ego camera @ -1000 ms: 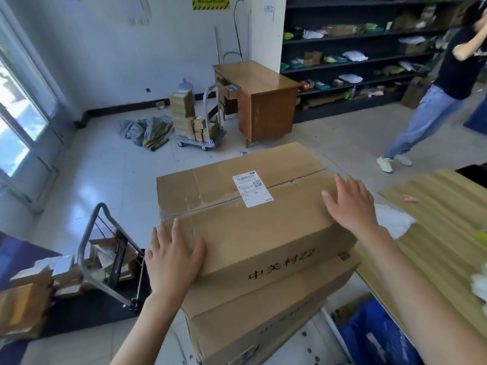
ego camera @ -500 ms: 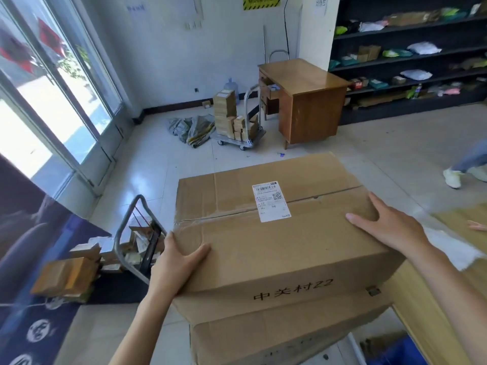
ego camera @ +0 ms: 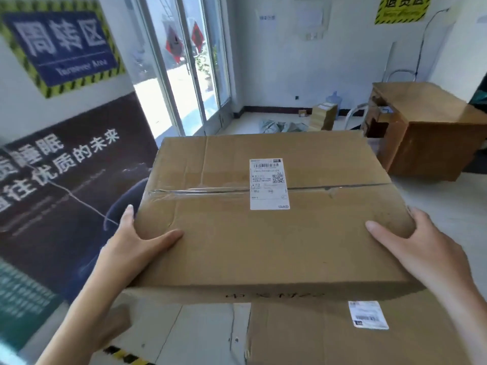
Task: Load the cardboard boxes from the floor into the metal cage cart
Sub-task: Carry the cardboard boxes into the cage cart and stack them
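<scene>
White wall (ego camera: 276,69), glass doors (ego camera: 184,75). Left hand (ego camera: 131,248) and right hand (ego camera: 421,248) grip cardboard box (ego camera: 263,233) at its near corners, above second box (ego camera: 342,335). Cart unseen; loading likely pending.

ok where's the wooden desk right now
In the head view the wooden desk stands at the far right, just beyond the right rear corner of the held cardboard box, with a stack of small boxes to its left.

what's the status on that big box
Left hand and right hand grip the near corners of the large brown cardboard box with the white label. Second brown cardboard box lies below it. Metal cage cart not in view.
</scene>
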The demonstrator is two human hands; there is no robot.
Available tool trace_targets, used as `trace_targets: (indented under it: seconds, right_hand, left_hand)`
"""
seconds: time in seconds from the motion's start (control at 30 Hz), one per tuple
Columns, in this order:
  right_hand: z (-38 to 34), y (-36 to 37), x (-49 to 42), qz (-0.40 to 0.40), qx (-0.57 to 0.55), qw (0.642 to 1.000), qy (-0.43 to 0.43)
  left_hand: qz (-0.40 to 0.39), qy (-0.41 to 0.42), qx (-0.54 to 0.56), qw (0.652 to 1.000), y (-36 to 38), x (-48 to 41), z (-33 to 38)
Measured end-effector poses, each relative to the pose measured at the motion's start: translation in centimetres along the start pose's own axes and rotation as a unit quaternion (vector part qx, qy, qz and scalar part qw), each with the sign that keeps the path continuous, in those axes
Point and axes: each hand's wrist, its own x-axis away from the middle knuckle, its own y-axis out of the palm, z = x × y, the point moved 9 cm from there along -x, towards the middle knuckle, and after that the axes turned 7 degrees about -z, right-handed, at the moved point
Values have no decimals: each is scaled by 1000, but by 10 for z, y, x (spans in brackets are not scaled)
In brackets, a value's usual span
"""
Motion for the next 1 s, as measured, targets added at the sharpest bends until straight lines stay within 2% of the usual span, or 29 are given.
trace_targets:
  seconds: [0.2, 0.37, 0.53, 0.63, 0.77, 1.0]
  right_hand:
    - [-116, 77, 54, -50, -45, 993, -93]
    - [-174, 192, 122, -137, -53, 979, -139]
    - [-244, 325, 235, -253, -24, 936, -243]
    - [-299, 350, 359, -300, -21, 915, -270]
    - [-352, 374, 498, -354, 83, 868, -338]
    - [-406, 464, 632, -416, 59, 802, -424]
  left_hand:
    - [98, -80, 35, 991, -115, 96, -137]
    - [195, -158, 43, 967, -211, 223, -275]
    - [275, -248, 46, 928, -289, 376, -399]
    - [298, -304, 46, 904, -317, 459, -459]
    - [312, -361, 69, 876, -341, 551, -524]
    - [335, -434, 86, 832, -378, 628, -627]
